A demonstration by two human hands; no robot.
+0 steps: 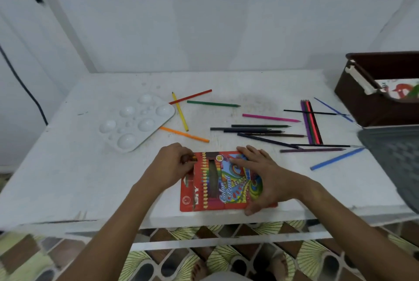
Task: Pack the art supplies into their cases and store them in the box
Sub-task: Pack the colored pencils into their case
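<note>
The red pencil case (221, 182) lies flat at the near edge of the white desk (68, 167). The right hand (264, 178) rests on it with straight, released fingers. At the case's far left corner, the left hand (173, 164) keeps a clenched grip on a pencil (189, 158). Loose pencils (260, 129) lie beyond the case; the brown box (367, 103) stands far right of it, the white palette (136, 122) beyond-left.

White table (68, 178) stands over patterned floor (45, 255).

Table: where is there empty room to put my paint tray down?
Bare patches: the table's near-left corner, below the palette and left of the left hand; and the back strip along the wall. Crowded: the right side, with loose pencils up to the brown box.
</note>
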